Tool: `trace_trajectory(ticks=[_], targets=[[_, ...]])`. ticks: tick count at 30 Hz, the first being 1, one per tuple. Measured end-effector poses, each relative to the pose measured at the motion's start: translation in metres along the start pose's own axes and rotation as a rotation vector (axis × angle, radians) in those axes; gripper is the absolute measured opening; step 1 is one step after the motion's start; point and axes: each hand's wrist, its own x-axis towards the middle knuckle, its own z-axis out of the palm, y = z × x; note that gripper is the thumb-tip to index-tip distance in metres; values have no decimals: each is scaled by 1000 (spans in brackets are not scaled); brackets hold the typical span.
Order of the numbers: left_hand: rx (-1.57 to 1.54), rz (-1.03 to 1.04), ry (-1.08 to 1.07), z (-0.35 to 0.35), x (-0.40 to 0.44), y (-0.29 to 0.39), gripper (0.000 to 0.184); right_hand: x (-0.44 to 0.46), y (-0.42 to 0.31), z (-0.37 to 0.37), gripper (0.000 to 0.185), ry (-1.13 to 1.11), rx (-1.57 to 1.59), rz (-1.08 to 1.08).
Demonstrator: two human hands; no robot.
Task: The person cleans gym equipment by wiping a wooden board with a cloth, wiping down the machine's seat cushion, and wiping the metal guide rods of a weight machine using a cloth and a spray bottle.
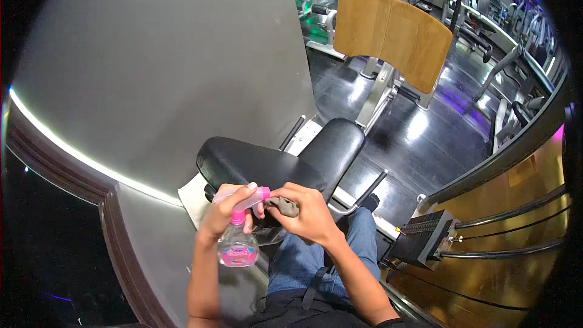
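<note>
Your left hand (226,209) is closed around the neck of the spray bottle (238,250), which is roughly upright above your lap, clear liquid inside. Its pink nozzle (265,193) points at the gray cloth (284,207), bunched and pinched in your right hand (311,217). Bottle and cloth are both in hand, nozzle and cloth close together; whether any spray has landed can't be told. The cloth appears clear of the black pads (333,149) beyond, so no wiping shows. Farther right is the weight stack (419,237).
</note>
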Motion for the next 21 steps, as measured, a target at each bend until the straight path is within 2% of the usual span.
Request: trace_trajectory(ticks=[2, 4, 6, 8, 10, 12, 14, 16, 17, 21], targets=[[31, -33, -24, -7, -1, 16, 45, -3, 19, 1, 21, 8, 58, -6], [267, -13, -32, -13, -1, 39, 47, -5, 42, -2, 21, 90, 73, 49], [397, -39, -15, -20, 4, 73, 57, -5, 68, -8, 20, 58, -2, 151], [560, -18, 4, -24, 21, 102, 57, -2, 88, -11, 19, 5, 133, 314], [771, 27, -10, -35, 48, 126, 55, 5, 100, -14, 18, -10, 120, 294], [852, 10, -36, -40, 83, 139, 55, 17, 98, -22, 17, -184, 126, 311], [1037, -192, -196, -42, 124, 138, 57, 29, 107, -29, 17, -249, 225, 347], [1243, -312, -241, -28, 158, 134, 55, 43, 129, -31, 19, -517, 362, 272], [1269, -354, -309, -28, 177, 129, 55, 50, 136, -33, 20, -624, 396, 311], [1312, -419, -636, -33, 237, 104, 54, 49, 155, -28, 23, -653, 611, 191]])
